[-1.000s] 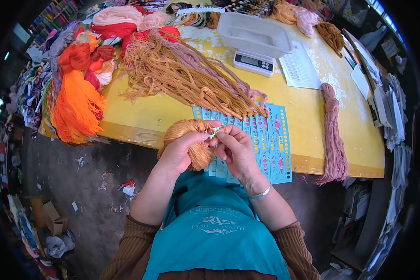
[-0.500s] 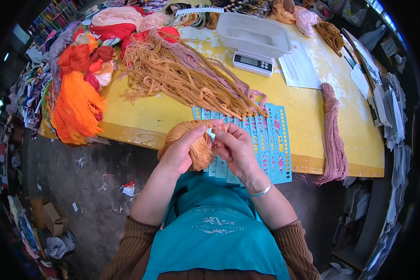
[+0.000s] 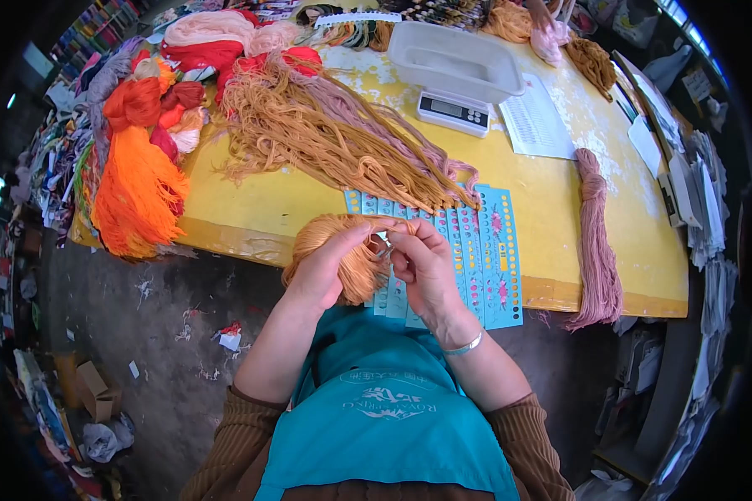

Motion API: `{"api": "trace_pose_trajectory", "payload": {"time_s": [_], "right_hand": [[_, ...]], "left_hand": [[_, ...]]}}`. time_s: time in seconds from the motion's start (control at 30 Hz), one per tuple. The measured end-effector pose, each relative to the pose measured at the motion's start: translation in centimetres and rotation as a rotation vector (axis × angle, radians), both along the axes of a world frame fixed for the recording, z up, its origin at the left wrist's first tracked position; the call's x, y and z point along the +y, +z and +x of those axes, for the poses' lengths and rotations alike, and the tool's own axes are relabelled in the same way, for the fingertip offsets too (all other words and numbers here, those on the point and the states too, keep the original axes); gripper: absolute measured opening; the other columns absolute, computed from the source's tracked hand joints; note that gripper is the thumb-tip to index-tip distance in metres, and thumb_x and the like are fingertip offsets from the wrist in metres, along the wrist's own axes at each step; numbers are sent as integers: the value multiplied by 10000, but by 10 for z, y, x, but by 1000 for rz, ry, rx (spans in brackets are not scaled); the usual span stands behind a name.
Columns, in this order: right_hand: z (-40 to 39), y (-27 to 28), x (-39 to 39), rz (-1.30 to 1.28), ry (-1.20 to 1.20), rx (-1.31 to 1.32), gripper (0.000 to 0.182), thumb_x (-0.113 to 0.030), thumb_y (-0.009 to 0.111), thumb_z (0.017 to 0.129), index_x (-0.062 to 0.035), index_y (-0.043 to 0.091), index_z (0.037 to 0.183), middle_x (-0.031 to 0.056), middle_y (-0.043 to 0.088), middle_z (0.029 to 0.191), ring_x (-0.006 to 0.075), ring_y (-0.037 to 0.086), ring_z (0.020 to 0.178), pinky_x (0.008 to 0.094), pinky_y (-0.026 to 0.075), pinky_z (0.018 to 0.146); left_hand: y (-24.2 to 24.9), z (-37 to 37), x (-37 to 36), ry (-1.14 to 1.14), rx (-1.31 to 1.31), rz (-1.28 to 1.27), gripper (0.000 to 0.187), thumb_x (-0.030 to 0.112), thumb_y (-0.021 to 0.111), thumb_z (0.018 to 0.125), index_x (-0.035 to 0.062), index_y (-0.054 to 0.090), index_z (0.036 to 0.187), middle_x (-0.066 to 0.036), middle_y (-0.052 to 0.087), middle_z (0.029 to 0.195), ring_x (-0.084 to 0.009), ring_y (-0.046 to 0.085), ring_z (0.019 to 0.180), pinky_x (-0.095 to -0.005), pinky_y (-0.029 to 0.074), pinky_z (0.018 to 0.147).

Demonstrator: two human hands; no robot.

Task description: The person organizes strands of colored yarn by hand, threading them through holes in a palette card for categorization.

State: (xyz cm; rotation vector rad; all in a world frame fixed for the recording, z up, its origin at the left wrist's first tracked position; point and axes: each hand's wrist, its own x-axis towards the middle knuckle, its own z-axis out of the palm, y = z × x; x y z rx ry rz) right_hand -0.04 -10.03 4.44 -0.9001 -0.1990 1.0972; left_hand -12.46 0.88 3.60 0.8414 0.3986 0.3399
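Note:
A light-orange skein of thread [image 3: 312,238] is bunched up in front of my apron, near the table edge. My left hand [image 3: 326,267] is wrapped round it, thumb along its upper side. Beside it, my right hand [image 3: 428,263] pinches a strand of the thread at the skein's top right. Between the two hands a small whitish piece shows, too small to make out. Under my right hand lie overlapping turquoise cards [image 3: 500,250] with rows of holes along their edges.
Brown-gold thread hanks [image 3: 334,138] spread across the yellow table [image 3: 251,213]. An orange hank [image 3: 142,192] hangs over the left edge, a mauve hank [image 3: 597,242] over the front. Behind stand a scale [image 3: 453,113] with a plastic tub [image 3: 455,58], and a paper sheet [image 3: 535,117]. Another person's hand [image 3: 543,15] shows at the back.
My right hand has shifted slightly, drawing the strand a little to the right. At the back, the other person's hand has moved right onto the pale pink skein.

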Motion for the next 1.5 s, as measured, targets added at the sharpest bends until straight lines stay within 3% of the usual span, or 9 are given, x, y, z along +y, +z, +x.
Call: {"api": "trace_pose_trajectory", "payload": {"time_s": [0.07, 0.17, 0.2, 0.3, 0.37, 0.47, 1.37, 1.43, 1.5], "right_hand": [[2, -1, 0, 23, -52, 30, 59, -58, 609, 879, -65, 558, 852, 51, 654, 779, 44, 403, 478, 192, 273, 426], [16, -11, -5, 146, 165, 502, 49, -71, 571, 908, -70, 536, 873, 24, 586, 727, 62, 350, 447, 204, 261, 396], [15, -11, -4, 146, 165, 503, 49, -71, 571, 908, -70, 536, 873, 24, 586, 727, 62, 350, 447, 204, 261, 396], [14, -2, -3, 179, 217, 402, 42, -84, 599, 907, -62, 563, 904, -2, 554, 700, 46, 346, 448, 191, 249, 393], [11, 10, -1, -51, 188, 13, 66, -87, 641, 896, -57, 597, 933, -29, 540, 696, 18, 347, 458, 178, 236, 397], [5, 17, 3, -101, 186, -81, 73, -72, 665, 882, -54, 620, 937, -46, 553, 701, -4, 354, 473, 176, 230, 404], [-1, 13, 3, -95, 125, -185, 82, -87, 661, 894, -50, 599, 855, -56, 506, 637, 11, 343, 450, 194, 219, 398], [-2, 14, 4, -110, 129, -220, 82, -84, 662, 892, -52, 597, 854, -58, 504, 636, 11, 341, 451, 193, 222, 398], [-2, 14, 4, -125, 133, -254, 82, -82, 663, 890, -53, 596, 852, -60, 502, 635, 11, 340, 453, 192, 224, 399]], "left_hand": [[-7, -3, 4, 44, 35, -62, 429, 296, 498, 974, -15, 570, 1261, -71, 616, 1171, -141, 569, 1062, -290, 455, 902], [-5, -1, 8, -37, -62, -113, 448, 299, 476, 976, -38, 558, 1259, -106, 609, 1208, -180, 557, 1126, -331, 438, 962], [6, 4, 3, -30, -106, -138, 453, 297, 459, 979, -44, 551, 1264, -124, 589, 1251, -199, 537, 1169, -345, 416, 999], [15, 7, -2, -14, -141, -149, 494, 309, 412, 988, -63, 511, 1296, -164, 510, 1358, -239, 484, 1250, -373, 362, 1067], [14, 7, -2, -8, -133, -138, 529, 324, 381, 993, -76, 479, 1325, -185, 451, 1421, -261, 451, 1289, -385, 331, 1098], [13, 7, -3, -24, -122, -98, 549, 332, 384, 992, -82, 452, 1346, -176, 442, 1431, -259, 452, 1294, -381, 333, 1098], [14, 7, -1, -51, -151, -122, 502, 314, 461, 980, -63, 518, 1307, -153, 505, 1386, -226, 466, 1285, -363, 346, 1085], [15, 7, -2, -59, -117, -60, 532, 323, 380, 992, -75, 478, 1331, -180, 443, 1431, -266, 441, 1305, -391, 324, 1105], [13, 8, -2, -56, -119, -48, 532, 326, 382, 992, -74, 481, 1328, -179, 446, 1428, -265, 444, 1302, -390, 324, 1104]]}}
